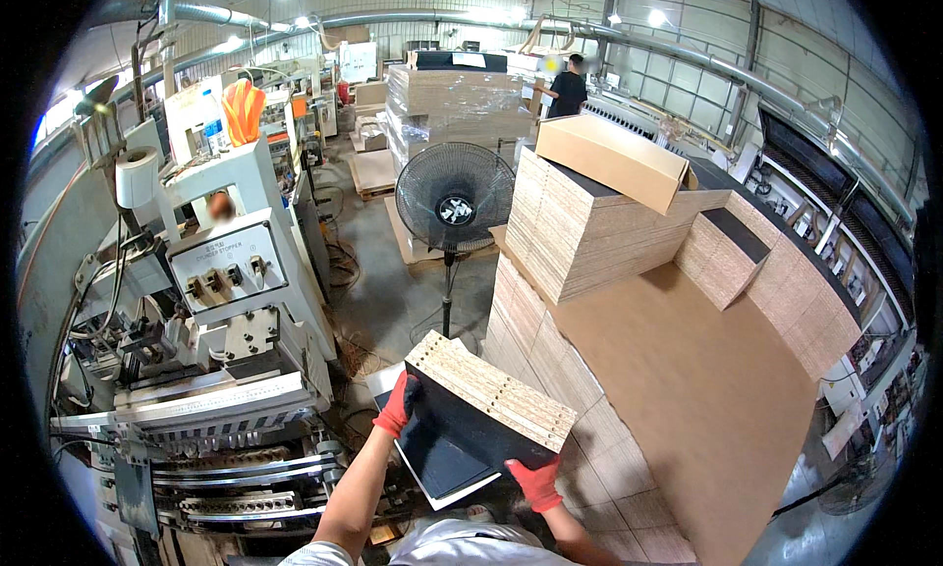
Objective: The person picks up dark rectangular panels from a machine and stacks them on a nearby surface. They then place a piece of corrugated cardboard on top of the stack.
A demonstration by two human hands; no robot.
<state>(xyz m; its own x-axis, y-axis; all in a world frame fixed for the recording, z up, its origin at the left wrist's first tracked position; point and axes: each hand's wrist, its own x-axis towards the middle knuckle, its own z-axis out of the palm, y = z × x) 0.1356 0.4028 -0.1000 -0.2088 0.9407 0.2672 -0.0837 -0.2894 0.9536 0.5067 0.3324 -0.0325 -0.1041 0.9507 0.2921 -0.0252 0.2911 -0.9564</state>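
Held in front of the chest, just left of the big pallet stack (688,409): 1 small bundle of dark-faced boards (481,419), long axis running from upper left to lower right. Left hand (398,405) closed on its upper-left edge, right hand (536,484) closed on its lower-right corner, both equally near. Drilling machine (226,301) close on the far left, open floor ahead toward the fan (454,198).

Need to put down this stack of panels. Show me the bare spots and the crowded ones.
Both hands, left hand and right hand, hold the stack of panels. Bare room: the brown top of the pallet stack, between the tall panel pile and the side piles. The machine on the left is crowded; floor by the fan is narrow.
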